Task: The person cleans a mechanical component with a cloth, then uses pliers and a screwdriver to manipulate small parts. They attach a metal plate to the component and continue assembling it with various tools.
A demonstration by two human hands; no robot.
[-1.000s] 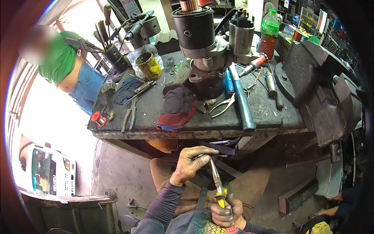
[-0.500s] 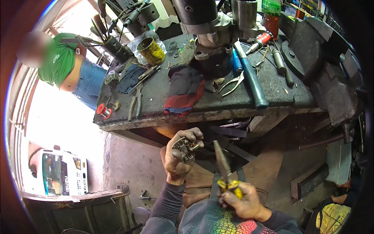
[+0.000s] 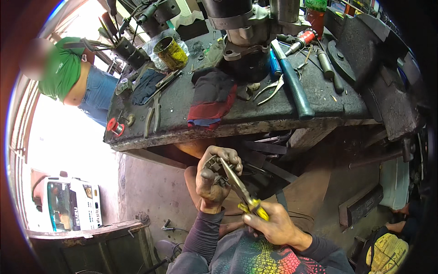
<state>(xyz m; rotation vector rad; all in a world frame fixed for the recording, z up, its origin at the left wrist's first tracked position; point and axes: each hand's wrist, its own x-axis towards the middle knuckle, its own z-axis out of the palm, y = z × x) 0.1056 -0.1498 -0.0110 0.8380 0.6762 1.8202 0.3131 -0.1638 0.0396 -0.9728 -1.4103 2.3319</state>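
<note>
Hands: both are occupied; left hand (image 3: 209,192) grasps a small metal fitting, right hand (image 3: 276,224) grasps long-nose pliers (image 3: 237,182) by the yellow handles.
Pliers change: half a second ago the nose was pointing up, apart from the left hand; now it leans to the left and its tips reach the left fingers.
Meaning for the work: I judge that the tool passes from waiting to working on the fitting; if the tips already pinch some piece, I cannot tell.
Metal fitting (image 3: 221,180): it sits in the cupped left palm, between thumb and curled fingers, just beside the pliers' nose.
Fitting's look: it is dark grey and dirty, with a curved edge and small blocky parts; fingers and pliers cover much of it.
Workbench (image 3: 175,109): beyond both hands, with a black-and-red cloth (image 3: 212,96) near its front edge.
</note>
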